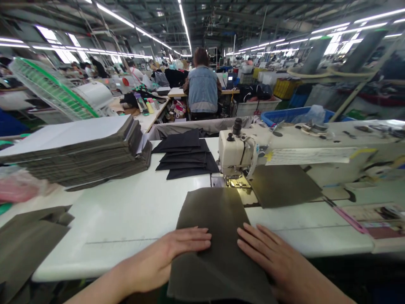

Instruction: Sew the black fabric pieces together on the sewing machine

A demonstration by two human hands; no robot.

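Free tabletop (pixel 126 211) lies left of the fabric (pixel 223 219); sewing machine (pixel 297 138) blocks front-right.

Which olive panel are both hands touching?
The central panel, overhanging the table edge; the rear panel under the sewing machine's arm, the stack and loose pieces at left are untouched.

Left hand (pixel 185 245) and right hand (pixel 268 249) press an olive cloth panel (pixel 218 223) flat, near the sewing machine (pixel 247 147) at right

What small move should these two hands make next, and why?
Perhaps ease the cloth forward toward the metal plate of the sewing machine: its far edge lies close by, with the left hand and right hand resting on opposite sides.
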